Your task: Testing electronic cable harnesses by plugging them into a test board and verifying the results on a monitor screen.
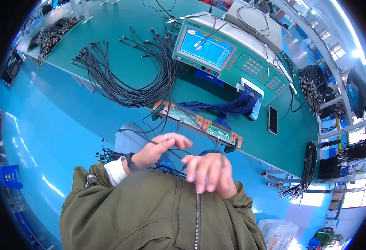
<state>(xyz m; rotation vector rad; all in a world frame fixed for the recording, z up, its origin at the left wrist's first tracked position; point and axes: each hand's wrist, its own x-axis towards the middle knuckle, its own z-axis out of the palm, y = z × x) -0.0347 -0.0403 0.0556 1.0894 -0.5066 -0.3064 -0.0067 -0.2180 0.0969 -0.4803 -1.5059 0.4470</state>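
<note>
Lap cables: black cables (110, 156) lie across the lap, below and between the hands; their plug ends show beside the left forearm
Left hand: the left hand (162, 146), blurred, is above the lap, fingers stretched forward, thumb apart; a thin cable runs close by, but I cannot tell whether it is held
Right hand: the right hand (211, 171), also blurred, is in front of the jacket (149, 212), fingers bent and loosely spread; I cannot tell whether it grips anything
Table edge: two circuit boards (185, 118) sit end to end, just beyond the hands; blue wires (220, 108) run from them to the tester (249, 66), its screen (205, 46) lit
Tabletop: a cable bundle (120, 92) lies left of the tester; a phone (272, 120) lies right of the wires
</note>
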